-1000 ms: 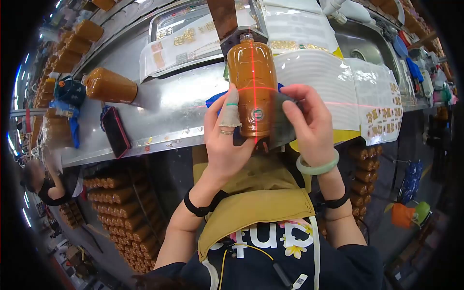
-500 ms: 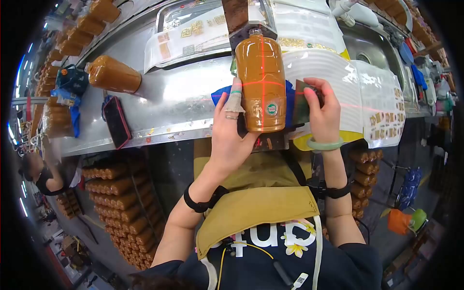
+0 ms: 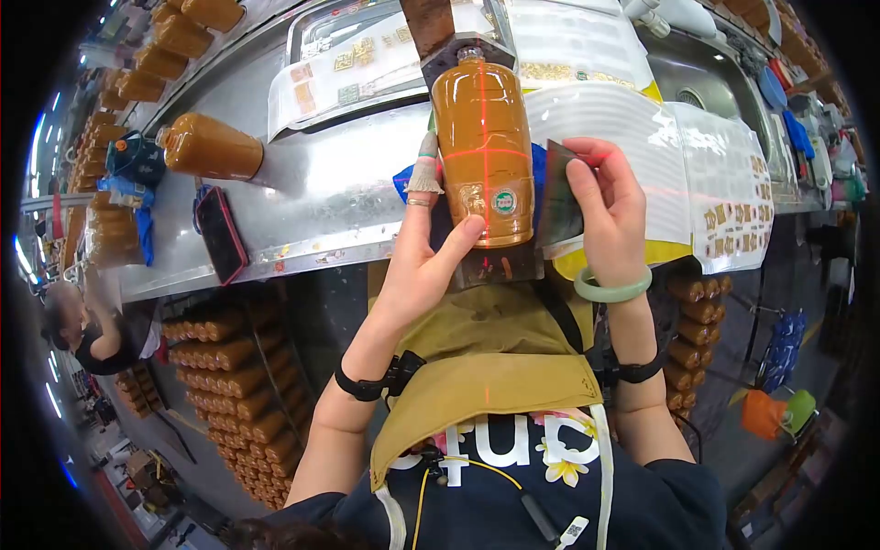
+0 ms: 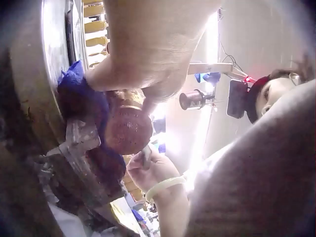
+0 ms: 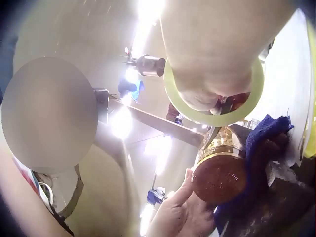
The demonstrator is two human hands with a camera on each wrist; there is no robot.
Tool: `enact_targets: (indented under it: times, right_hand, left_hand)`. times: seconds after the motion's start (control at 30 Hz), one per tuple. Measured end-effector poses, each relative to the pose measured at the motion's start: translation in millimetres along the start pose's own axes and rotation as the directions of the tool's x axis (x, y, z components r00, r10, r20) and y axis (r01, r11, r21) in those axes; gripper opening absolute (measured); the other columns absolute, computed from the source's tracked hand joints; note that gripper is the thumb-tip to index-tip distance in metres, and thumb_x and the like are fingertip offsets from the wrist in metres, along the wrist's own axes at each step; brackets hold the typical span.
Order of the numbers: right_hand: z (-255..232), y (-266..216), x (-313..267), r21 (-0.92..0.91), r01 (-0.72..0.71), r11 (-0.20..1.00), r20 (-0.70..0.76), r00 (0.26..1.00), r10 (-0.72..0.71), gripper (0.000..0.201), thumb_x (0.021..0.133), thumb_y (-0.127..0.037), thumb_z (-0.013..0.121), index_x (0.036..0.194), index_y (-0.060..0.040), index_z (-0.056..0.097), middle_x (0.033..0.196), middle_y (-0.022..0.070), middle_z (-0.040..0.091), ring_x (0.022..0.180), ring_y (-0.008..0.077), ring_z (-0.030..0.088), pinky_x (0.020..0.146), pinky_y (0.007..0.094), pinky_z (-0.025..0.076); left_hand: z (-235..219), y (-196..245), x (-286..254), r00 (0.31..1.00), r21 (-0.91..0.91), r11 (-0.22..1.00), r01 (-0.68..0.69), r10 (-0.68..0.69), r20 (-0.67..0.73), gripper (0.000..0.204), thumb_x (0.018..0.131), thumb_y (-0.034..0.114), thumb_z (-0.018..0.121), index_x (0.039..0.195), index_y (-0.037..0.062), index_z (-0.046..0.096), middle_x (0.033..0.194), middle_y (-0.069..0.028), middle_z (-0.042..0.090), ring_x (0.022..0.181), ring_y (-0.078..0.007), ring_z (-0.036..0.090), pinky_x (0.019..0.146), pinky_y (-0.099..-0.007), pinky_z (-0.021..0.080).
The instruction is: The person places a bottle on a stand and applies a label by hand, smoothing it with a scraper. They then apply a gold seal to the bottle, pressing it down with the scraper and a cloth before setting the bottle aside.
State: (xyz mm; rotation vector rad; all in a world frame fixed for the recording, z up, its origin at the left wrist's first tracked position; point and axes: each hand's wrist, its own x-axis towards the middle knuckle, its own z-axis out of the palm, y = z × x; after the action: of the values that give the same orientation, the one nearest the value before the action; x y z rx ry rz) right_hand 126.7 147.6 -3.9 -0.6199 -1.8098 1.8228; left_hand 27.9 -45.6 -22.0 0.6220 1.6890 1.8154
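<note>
An amber-brown bottle (image 3: 481, 119) lies over blue cloth (image 3: 539, 165), neck pointing away, with red laser lines crossing on it. Near its base is a round green-and-white sticker (image 3: 504, 202). My left hand (image 3: 417, 266) holds the bottle's left side, thumb on its lower end; one finger wears a cloth finger cover (image 3: 425, 174). To the right of the bottle, my right hand (image 3: 612, 206) pinches a dark, thin, flat piece (image 3: 561, 197) between thumb and fingers. The left wrist view shows the bottle's round base (image 4: 129, 132), as does the right wrist view.
Another brown bottle (image 3: 211, 147) and a phone (image 3: 220, 236) lie on the metal bench at left. Sheets with gold stickers (image 3: 729, 225) are at right, near a sink (image 3: 697, 78). A tray (image 3: 316, 78) sits behind. Stacked bottles (image 3: 225, 394) stand below the bench.
My right hand drew the dark flat piece rightward, away from the bottle's side. The sticker now sits right of the laser line. My left thumb has come onto the bottle's lower end.
</note>
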Motion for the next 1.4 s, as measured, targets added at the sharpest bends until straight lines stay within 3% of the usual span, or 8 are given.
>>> enact_targets:
  times: [0.07, 0.13, 0.33, 0.4, 0.47, 0.53, 0.7, 1.4]
  right_hand:
    - [7, 1, -3, -0.062, 0.028, 0.998, 0.041, 0.999, -0.025, 0.020, 0.102, -0.008, 0.064, 0.120, 0.0005, 0.066, 0.103, 0.0001, 0.067, 0.089, 0.0060, 0.059, 0.083, 0.0234, 0.048]
    - [7, 16, -1, -0.100, 0.039, 0.994, 0.044, 0.998, -0.035, 0.021, 0.101, -0.007, 0.065, 0.120, 0.0012, 0.067, 0.103, 0.0003, 0.068, 0.089, 0.0055, 0.060, 0.082, 0.0237, 0.049]
    - [-28, 21, 12, -0.114, 0.032, 0.993, 0.000, 0.999, -0.032, 0.021, 0.104, -0.006, 0.063, 0.123, 0.0021, 0.067, 0.103, 0.0004, 0.068, 0.089, 0.0060, 0.059, 0.080, 0.0224, 0.048]
    - [-31, 14, 10, -0.098, -0.024, 0.995, 0.018, 0.999, 0.026, 0.023, 0.105, -0.006, 0.061, 0.125, 0.0030, 0.065, 0.107, 0.0011, 0.067, 0.092, 0.0062, 0.058, 0.083, 0.0216, 0.048]
    - [-29, 10, 7, -0.067, 0.000, 0.998, 0.067, 0.998, 0.005, 0.026, 0.104, -0.003, 0.059, 0.129, 0.0036, 0.062, 0.113, 0.0019, 0.066, 0.097, 0.0055, 0.056, 0.087, 0.0210, 0.046]
    - [-26, 1, 4, -0.062, -0.006, 0.998, 0.108, 0.994, 0.013, 0.030, 0.104, 0.000, 0.057, 0.133, 0.0034, 0.060, 0.120, 0.0027, 0.064, 0.105, 0.0061, 0.056, 0.092, 0.0218, 0.045]
    - [-15, -9, 1, -0.105, 0.120, 0.987, 0.106, 0.988, -0.109, 0.038, 0.101, 0.004, 0.058, 0.138, 0.0023, 0.056, 0.129, 0.0054, 0.061, 0.113, 0.0108, 0.057, 0.101, 0.0258, 0.045]
    - [-8, -22, 5, -0.144, 0.252, 0.957, 0.060, 0.967, -0.246, 0.030, 0.093, 0.007, 0.070, 0.123, 0.0020, 0.068, 0.108, 0.0057, 0.072, 0.099, 0.0129, 0.065, 0.089, 0.0271, 0.052]
  left_hand:
    - [-3, -1, 0, 0.991, 0.051, 0.992, -0.117, 0.113, 0.070, 0.105, 0.090, 0.022, 0.082, 0.165, -0.0032, 0.013, 0.168, -0.0192, 0.029, 0.155, -0.0289, 0.030, 0.127, -0.0427, 0.022]
    - [-5, -8, -1, 0.988, 0.467, 0.871, -0.151, 0.126, 0.085, 0.120, 0.080, 0.013, 0.087, 0.167, 0.0004, 0.006, 0.166, -0.0201, 0.033, 0.151, -0.0268, 0.038, 0.124, -0.0408, 0.030]
    - [-1, 3, -2, 0.905, 0.729, 0.586, -0.353, 0.412, 0.107, 0.104, 0.076, 0.006, 0.088, 0.161, -0.0033, 0.029, 0.167, -0.0190, 0.035, 0.151, -0.0297, 0.040, 0.125, -0.0435, 0.030]
    - [7, 11, 0, 0.925, 0.542, 0.773, -0.331, 0.378, 0.026, 0.108, 0.071, 0.004, 0.088, 0.162, 0.0023, 0.031, 0.162, -0.0222, 0.041, 0.145, -0.0403, 0.046, 0.124, -0.0487, 0.031]
    - [9, 13, 2, 0.915, 0.570, 0.746, -0.345, 0.404, 0.025, 0.109, 0.076, 0.008, 0.088, 0.164, 0.0013, 0.023, 0.161, -0.0233, 0.042, 0.145, -0.0361, 0.047, 0.122, -0.0440, 0.033]
    - [11, 14, 7, 0.986, 0.126, 0.979, -0.159, 0.163, -0.028, 0.102, 0.089, 0.017, 0.082, 0.165, -0.0007, 0.017, 0.160, -0.0214, 0.040, 0.147, -0.0279, 0.041, 0.121, -0.0394, 0.034]
    - [19, 12, 14, 0.991, 0.010, 0.994, -0.110, 0.110, -0.082, 0.069, 0.111, 0.018, 0.052, 0.166, -0.0011, 0.014, 0.160, -0.0158, 0.038, 0.144, -0.0232, 0.041, 0.120, -0.0370, 0.034]
    - [14, 17, 11, 0.999, -0.139, 0.990, -0.035, 0.032, -0.025, 0.071, 0.107, 0.005, 0.048, 0.166, -0.0015, 0.009, 0.170, -0.0160, 0.025, 0.155, -0.0233, 0.029, 0.125, -0.0385, 0.027]
